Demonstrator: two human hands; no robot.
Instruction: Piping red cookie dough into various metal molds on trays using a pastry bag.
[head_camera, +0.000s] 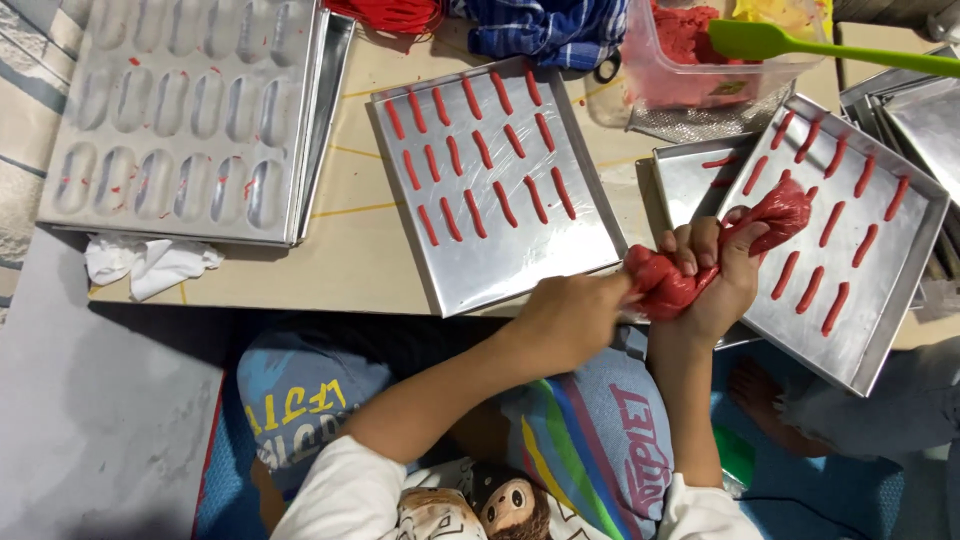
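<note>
Both hands clamp a soft red piping bag (715, 255), right hand (715, 275) squeezing its middle, left hand (570, 320) gripping the bulging tail, over the steel tray (890, 300), probably slippery, easily burst

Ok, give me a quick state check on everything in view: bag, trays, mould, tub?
Piping bag: full of red batter, squeezed by both hands, tip over the right tray.
Left hand: gripping the bag's rear end.
Right hand: wrapped around the bag's middle.
Right tray: partly filled with red strips.
Middle tray: three rows of strips, near part bare.
Mould tray: cavities empty, red smears.
Tub: holds red batter; green spatula resting across it.
</note>
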